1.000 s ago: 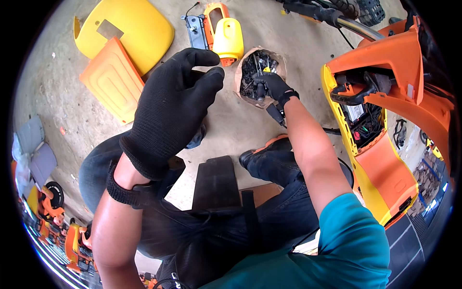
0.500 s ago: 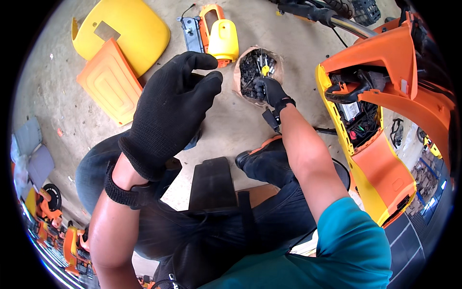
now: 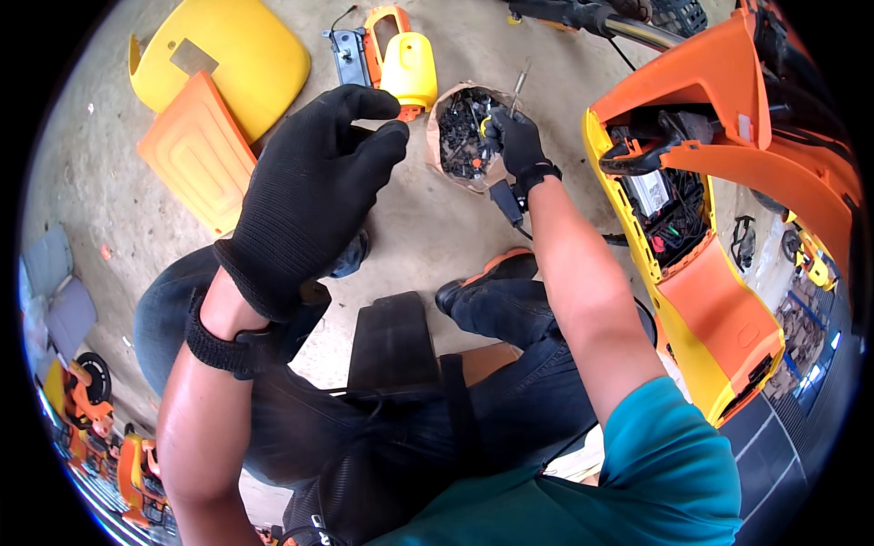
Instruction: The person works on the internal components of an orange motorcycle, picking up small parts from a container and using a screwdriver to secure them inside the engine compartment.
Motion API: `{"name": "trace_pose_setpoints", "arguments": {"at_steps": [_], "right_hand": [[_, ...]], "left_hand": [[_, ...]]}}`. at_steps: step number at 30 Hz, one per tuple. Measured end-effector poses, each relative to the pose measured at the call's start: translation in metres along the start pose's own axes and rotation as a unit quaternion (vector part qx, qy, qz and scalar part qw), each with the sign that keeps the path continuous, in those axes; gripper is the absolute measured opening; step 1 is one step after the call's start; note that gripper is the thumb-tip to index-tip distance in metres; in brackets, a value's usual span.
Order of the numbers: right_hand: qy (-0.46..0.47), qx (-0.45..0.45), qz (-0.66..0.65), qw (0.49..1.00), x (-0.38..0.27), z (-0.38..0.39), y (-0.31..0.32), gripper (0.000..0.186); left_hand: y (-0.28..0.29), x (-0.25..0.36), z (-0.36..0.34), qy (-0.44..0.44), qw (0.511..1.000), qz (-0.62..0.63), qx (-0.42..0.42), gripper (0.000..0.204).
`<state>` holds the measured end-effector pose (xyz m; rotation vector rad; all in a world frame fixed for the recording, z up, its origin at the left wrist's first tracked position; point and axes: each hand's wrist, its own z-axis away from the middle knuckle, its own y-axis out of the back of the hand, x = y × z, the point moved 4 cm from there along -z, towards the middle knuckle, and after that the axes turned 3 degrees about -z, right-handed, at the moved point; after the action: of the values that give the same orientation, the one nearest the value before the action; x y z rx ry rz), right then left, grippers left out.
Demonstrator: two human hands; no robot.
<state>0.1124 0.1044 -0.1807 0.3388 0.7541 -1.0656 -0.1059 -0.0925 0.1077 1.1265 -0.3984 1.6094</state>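
My right hand (image 3: 519, 146), in a black glove, is closed on a screwdriver (image 3: 520, 86) over the right side of an open paper bag. Its metal shaft points up and away, and a bit of yellow shows beside my fingers. The brown bag (image 3: 433, 136) holds many small black and metal parts, with an orange piece among them. My left hand (image 3: 314, 187), gloved in black too, hovers nearer to me, left of the bag. Its thumb and forefinger are bent and apart with nothing seen between them; the other fingers are mostly hidden.
An orange-and-yellow vehicle body (image 3: 719, 309) with exposed wiring stands at the right. Far left lie a yellow cover (image 3: 246, 55) and an orange panel (image 3: 196, 155). A yellow part (image 3: 409, 73) sits behind the bag. A black panel (image 3: 391, 341) lies between my legs.
My right hand has turned with the screwdriver, so its shaft now leans up and to the right. My left hand keeps its pose; the whole view has shifted slightly.
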Motion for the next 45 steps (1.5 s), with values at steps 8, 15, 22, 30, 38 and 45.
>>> {"name": "trace_pose_setpoints", "arguments": {"at_steps": [8, 15, 22, 30, 38, 45], "right_hand": [[-0.019, -0.113, -0.091, 0.989, 0.027, -0.025, 0.013, 0.029], [-0.099, -0.159, 0.119, 0.975, 0.023, -0.018, 0.008, 0.020], [0.008, -0.126, 0.357, 0.925, 0.041, -0.043, 0.043, 0.014], [0.083, -0.084, 0.563, 0.818, 0.054, -0.037, 0.020, 0.029], [0.106, -0.064, 0.611, 0.782, 0.070, -0.020, 0.010, 0.028], [0.167, 0.030, 0.545, 0.821, 0.071, -0.006, -0.009, 0.029]], "left_hand": [[-0.003, 0.001, -0.002, -0.002, 1.000, -0.009, -0.003, 0.035], [-0.002, -0.001, -0.003, 0.012, 1.000, -0.027, -0.002, 0.035], [-0.008, 0.004, -0.005, -0.010, 0.999, 0.014, -0.027, 0.034], [-0.010, 0.003, -0.004, 0.027, 0.999, -0.002, -0.025, 0.031], [-0.011, 0.005, -0.004, 0.032, 0.999, -0.009, -0.018, 0.029], [-0.008, 0.003, -0.004, 0.049, 0.998, -0.009, -0.024, 0.029]]}}
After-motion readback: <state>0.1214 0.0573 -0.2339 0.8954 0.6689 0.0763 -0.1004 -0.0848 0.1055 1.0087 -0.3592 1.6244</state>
